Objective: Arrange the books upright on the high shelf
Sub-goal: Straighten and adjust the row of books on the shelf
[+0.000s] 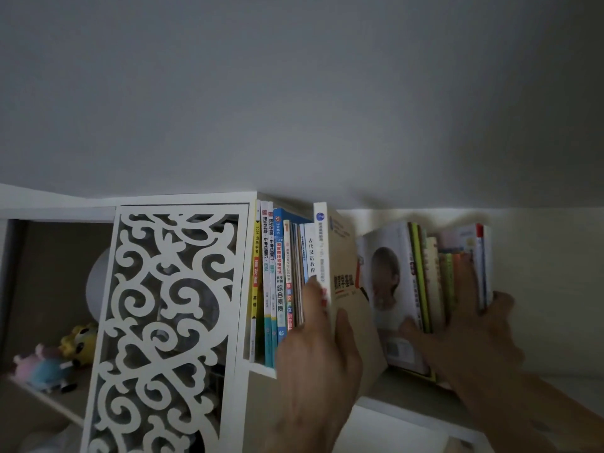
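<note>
A row of upright books [277,282] stands on the high shelf [408,387], against the white fretwork panel's edge. My left hand [320,351] grips a tan-covered book with a white spine [343,256], thumb on its cover and fingers on the spine side, next to that row. To the right, a second group of thin books [434,273] leans slightly. My right hand [470,331] holds this group, thumb on the front cover with a face picture [389,282] and fingers spread along the spines and far side.
A white carved fretwork panel [170,322] closes the left part of the unit. Behind it, a lower compartment holds soft toys [55,361] and a pale round object [98,282]. The grey wall rises above the shelf.
</note>
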